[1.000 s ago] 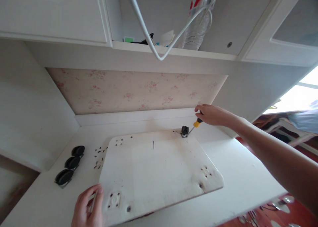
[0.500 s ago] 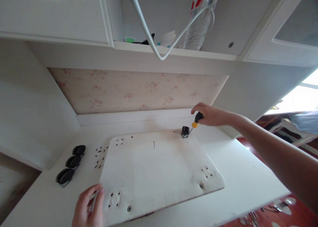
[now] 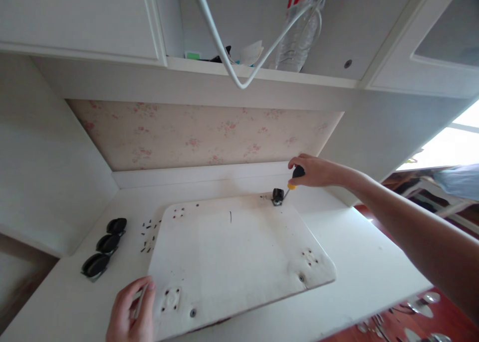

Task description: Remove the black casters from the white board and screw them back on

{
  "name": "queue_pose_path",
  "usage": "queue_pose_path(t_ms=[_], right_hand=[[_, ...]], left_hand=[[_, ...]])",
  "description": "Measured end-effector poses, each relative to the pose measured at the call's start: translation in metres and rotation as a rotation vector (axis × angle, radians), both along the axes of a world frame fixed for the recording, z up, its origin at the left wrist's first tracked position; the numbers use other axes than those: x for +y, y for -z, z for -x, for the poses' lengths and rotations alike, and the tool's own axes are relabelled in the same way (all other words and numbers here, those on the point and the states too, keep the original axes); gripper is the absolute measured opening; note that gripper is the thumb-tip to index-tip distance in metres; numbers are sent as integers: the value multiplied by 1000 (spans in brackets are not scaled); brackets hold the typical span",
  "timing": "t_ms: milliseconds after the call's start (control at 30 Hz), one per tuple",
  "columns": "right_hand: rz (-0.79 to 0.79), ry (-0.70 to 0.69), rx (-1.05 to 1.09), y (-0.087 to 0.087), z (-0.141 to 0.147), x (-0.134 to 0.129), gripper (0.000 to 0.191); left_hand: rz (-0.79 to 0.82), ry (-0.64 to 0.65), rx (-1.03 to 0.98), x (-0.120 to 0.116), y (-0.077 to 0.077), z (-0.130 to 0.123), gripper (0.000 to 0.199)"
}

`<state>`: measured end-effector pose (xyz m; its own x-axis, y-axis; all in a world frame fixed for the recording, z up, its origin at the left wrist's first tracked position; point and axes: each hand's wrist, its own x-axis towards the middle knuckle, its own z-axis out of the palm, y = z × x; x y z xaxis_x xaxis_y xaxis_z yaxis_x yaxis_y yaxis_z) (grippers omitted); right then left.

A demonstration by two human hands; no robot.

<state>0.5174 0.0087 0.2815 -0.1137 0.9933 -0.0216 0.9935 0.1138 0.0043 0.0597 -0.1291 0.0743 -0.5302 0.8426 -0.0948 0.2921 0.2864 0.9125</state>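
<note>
Our right hand (image 3: 311, 171) reached to the board's (image 3: 232, 267) far right corner, grip clamped on the screwdriver (image 3: 298, 172) slanting to the caster (image 3: 277, 196); our left hand (image 3: 130, 309) curled, grip clamped on the board's near-left edge.

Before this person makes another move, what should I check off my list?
1. Right hand holds the screwdriver: ok.
2. Screwdriver reaches the base of the mounted caster: ok.
3. Screwdriver seated in a screw: cannot tell.
4. Left hand at the left edge of the board: ok.
5. Three loose casters off the board: ok.
6. Loose screws well away from the board: not ok, some lie right beside it.
</note>
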Motion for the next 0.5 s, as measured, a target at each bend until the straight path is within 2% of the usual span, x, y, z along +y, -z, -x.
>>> queue_pose_path(t_ms=[67,167,233,300,433,500], right_hand=[[-23,53,-64,0,1,1,35],[1,-5,-63,-1,1,2,24],[33,-63,-15,-1,0,2,29],[32,-54,-2,-1,0,2,35],[-33,51,-73,1,0,2,32],[-17,-10,-49,1,0,2,27]], left_hand=[[-9,-3,4,1,0,0,56],[-28,4,0,1,0,0,56],[-24,5,-13,1,0,0,57],[-10,-6,-35,1,-2,-1,58],[2,-27,-62,0,-3,-2,60],[1,-23,-71,0,-2,-2,59]])
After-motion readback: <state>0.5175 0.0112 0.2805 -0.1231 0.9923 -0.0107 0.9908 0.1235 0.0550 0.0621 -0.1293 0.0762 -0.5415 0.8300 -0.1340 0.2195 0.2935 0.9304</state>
